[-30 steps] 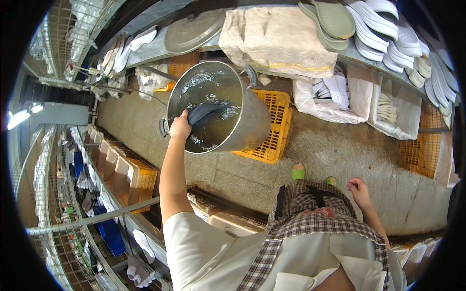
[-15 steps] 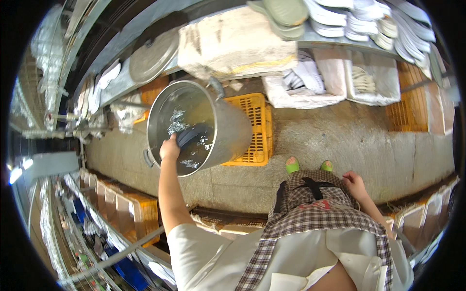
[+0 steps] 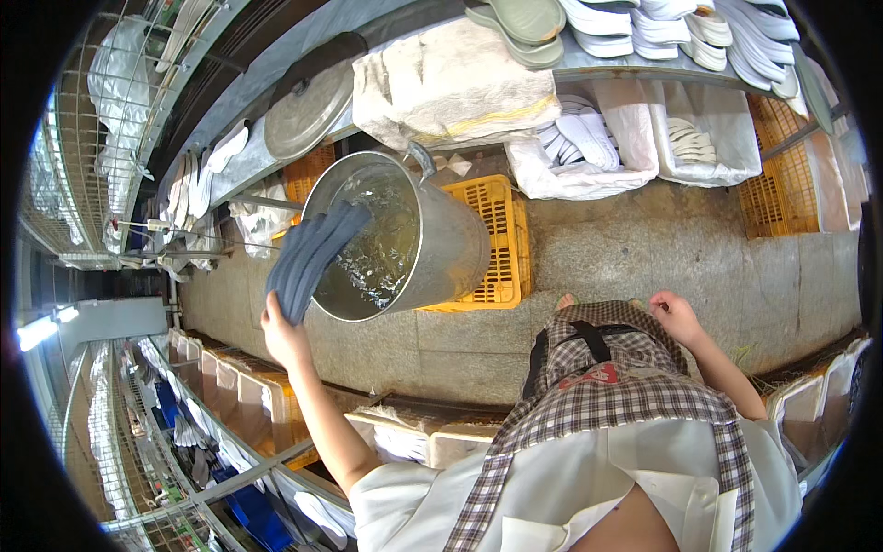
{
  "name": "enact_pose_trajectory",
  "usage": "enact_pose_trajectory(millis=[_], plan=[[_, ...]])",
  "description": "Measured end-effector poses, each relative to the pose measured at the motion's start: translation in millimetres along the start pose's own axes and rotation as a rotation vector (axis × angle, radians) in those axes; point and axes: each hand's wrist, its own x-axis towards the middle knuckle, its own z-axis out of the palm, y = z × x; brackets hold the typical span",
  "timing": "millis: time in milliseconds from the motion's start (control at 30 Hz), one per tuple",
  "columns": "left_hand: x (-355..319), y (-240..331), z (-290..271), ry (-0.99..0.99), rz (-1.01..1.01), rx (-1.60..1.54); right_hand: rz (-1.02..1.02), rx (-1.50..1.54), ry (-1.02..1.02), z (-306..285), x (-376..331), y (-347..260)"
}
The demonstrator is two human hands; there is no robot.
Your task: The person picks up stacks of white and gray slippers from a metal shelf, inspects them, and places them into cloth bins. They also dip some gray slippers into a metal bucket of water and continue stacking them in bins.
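My left hand [image 3: 287, 336] grips one end of a bundle of dark grey-blue shoe soles [image 3: 315, 250], lying side by side. Their far end reaches over the near-left rim of a tall metal pot [image 3: 451, 248]. Inside the pot is rippling, glinting water [image 3: 382, 248]. My right hand [image 3: 678, 317] hangs beside my checked apron [image 3: 589, 405], its fingers loosely curled with nothing visible in them.
The pot stands on a yellow plastic crate [image 3: 520, 244]. Behind it, a bench holds a round metal lid [image 3: 308, 110], a folded cream sack [image 3: 455, 87] and stacked pale soles [image 3: 589, 28]. Lined bins [image 3: 635, 170] stand below. Wire racks [image 3: 78, 175] rise at left.
My left hand has lifted the dark soles up out of the water and drawn them left over the pot's rim. My right hand stays beside the apron.
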Motion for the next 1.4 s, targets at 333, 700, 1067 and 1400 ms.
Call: enact_pose_trajectory(millis=[333, 700, 1067, 1400], plan=[[-14.5, -8.7, 14.3, 0.119, -0.017, -0.123, -0.09, -0.1, -0.011, 4.6, -29.8, 6.6], [-35.8, 27.7, 15.6, 0.21, -0.469, -0.37, -0.015, -0.011, 0.075, -36.1, -69.9, 74.5], [-189.2, 397.7, -94.1, -1.19, -1.074, -2.397, 0.099, 0.176, 0.357, -136.5, -175.5, 253.2], [-366.1, 792.7, -246.4, -2.569, -0.892, -1.623, 0.525, 0.538, 0.8, -235.3, -280.0, 383.1]])
